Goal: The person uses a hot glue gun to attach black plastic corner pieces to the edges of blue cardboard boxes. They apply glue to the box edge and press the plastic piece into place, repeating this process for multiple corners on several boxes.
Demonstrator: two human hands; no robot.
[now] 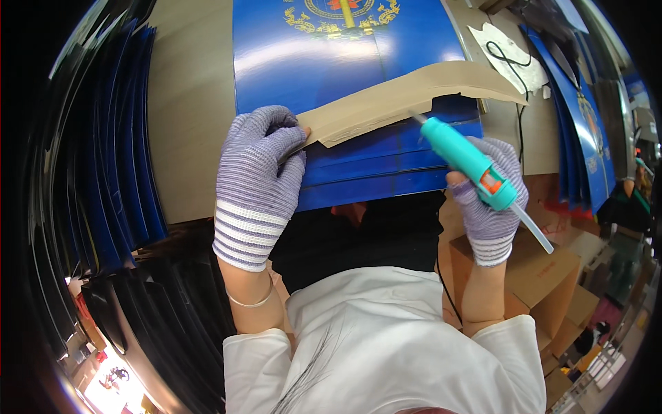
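A long tan flap of paper or thin card [393, 100] lies bent across glossy blue printed sheets [331, 76] on the table. My left hand [256, 179], in a purple-and-white striped knit glove with bare fingertips, is closed on the flap's left end. My right hand [498, 190], gloved the same way, grips a teal hot glue gun [460, 153]. Its nozzle points up and left, close to the flap's lower edge; whether they touch I cannot tell. A translucent glue stick [534, 229] juts from the gun's rear.
Blue folded sheets [121, 138] stand in a row on the left, with more blue boards [576, 131] on the right. A black cable [521, 131] and a crumpled white sheet [493, 43] lie at the far right. Cardboard boxes [531, 269] sit below the table's right side.
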